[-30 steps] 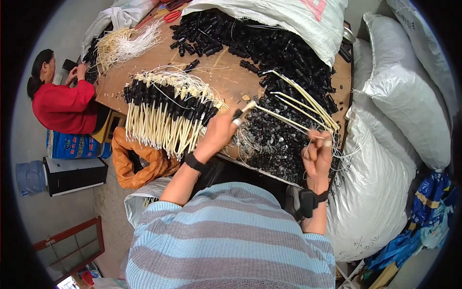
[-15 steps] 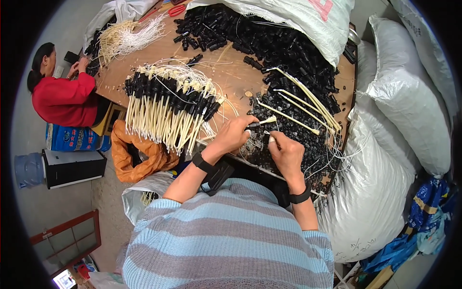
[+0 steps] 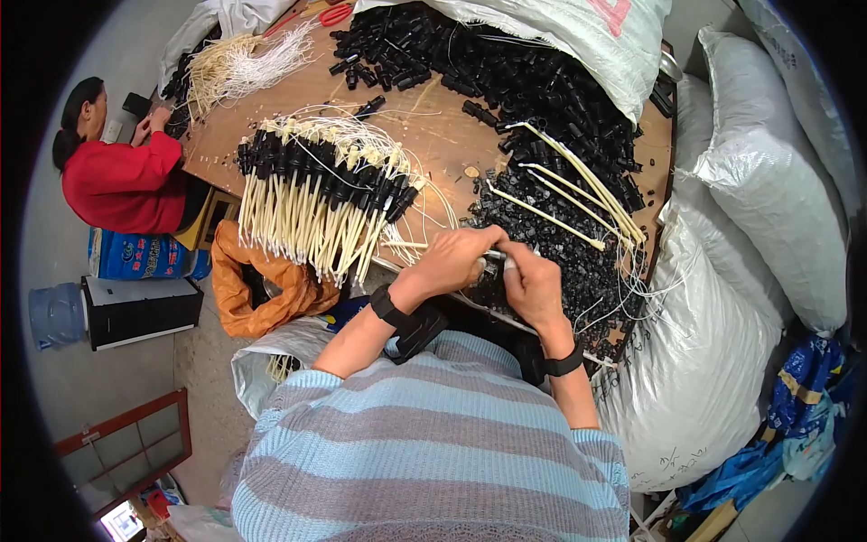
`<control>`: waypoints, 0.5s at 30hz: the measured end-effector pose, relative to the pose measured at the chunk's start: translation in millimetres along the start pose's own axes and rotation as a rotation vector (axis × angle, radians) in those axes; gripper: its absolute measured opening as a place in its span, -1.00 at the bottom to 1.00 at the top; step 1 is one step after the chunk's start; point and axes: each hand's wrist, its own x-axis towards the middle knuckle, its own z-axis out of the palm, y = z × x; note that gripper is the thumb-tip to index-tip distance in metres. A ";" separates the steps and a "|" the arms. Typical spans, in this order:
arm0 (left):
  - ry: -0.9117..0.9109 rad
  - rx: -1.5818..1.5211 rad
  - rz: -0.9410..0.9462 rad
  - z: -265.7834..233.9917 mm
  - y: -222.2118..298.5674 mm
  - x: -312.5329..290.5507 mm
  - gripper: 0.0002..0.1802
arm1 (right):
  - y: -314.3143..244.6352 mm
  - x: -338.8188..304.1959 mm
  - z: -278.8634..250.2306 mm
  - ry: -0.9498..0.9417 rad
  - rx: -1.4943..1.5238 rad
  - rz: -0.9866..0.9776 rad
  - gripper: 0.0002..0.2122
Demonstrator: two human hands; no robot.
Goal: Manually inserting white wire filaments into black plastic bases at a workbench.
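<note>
My left hand (image 3: 452, 260) is closed around a cream tube (image 3: 404, 244), whose end sticks out on the wrist side. My right hand (image 3: 535, 282) pinches with thumb and forefinger right against the left fingertips. A small pale piece shows between the two hands; what exactly the right fingers grip is hidden. Beneath the hands lies a spread of small dark clear-looking plastic bits (image 3: 578, 262). Left of my hands is a stacked bundle of cream tubes (image 3: 316, 217) with black connectors (image 3: 312, 161) and white wires. Several loose cream tubes (image 3: 546, 214) lie to the right.
Black plastic connectors (image 3: 506, 72) are heaped at the far side of the wooden table (image 3: 424, 117), below a white woven sack (image 3: 578, 36). Full sacks (image 3: 704, 352) crowd the right edge. Red-handled scissors (image 3: 335, 14) lie far back. A person in red (image 3: 122, 185) works at the left.
My hands have come together, and the left fingers now cover the black connector and pale tube end that showed between them. The loose tubes stay put.
</note>
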 end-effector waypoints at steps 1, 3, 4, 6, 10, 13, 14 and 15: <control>-0.131 0.005 -0.056 -2.9 4.4 1.6 -0.49 | 0.3 -0.7 -1.0 -0.083 0.018 -0.051 -0.77; -0.142 -0.117 -0.077 -6.7 3.1 -0.9 -0.46 | -5.3 -2.9 -5.9 -0.128 0.045 -0.025 -0.77; -0.148 -0.235 -0.096 -9.2 2.1 -1.7 -0.43 | -10.4 -1.6 -8.4 -0.170 0.072 -0.004 -0.76; -0.051 -0.263 0.016 0.4 -5.4 -3.5 -0.43 | -11.5 -0.7 -7.7 -0.155 0.055 -0.015 -0.80; 0.264 -0.345 0.073 6.2 2.8 -5.4 -0.54 | -5.5 -3.3 -5.7 -0.084 -0.049 0.001 -0.89; 0.285 -0.143 0.194 4.1 -2.9 -9.0 -0.84 | -6.0 -5.0 -4.2 -0.089 -0.063 -0.014 -0.90; 0.287 -0.140 0.193 5.8 -1.6 -9.0 -0.84 | -7.5 -5.6 -2.8 -0.079 -0.035 -0.020 -0.89; 0.360 -0.198 0.193 7.4 -0.3 -9.1 -0.84 | -8.7 -6.1 -1.4 -0.069 -0.007 -0.026 -0.87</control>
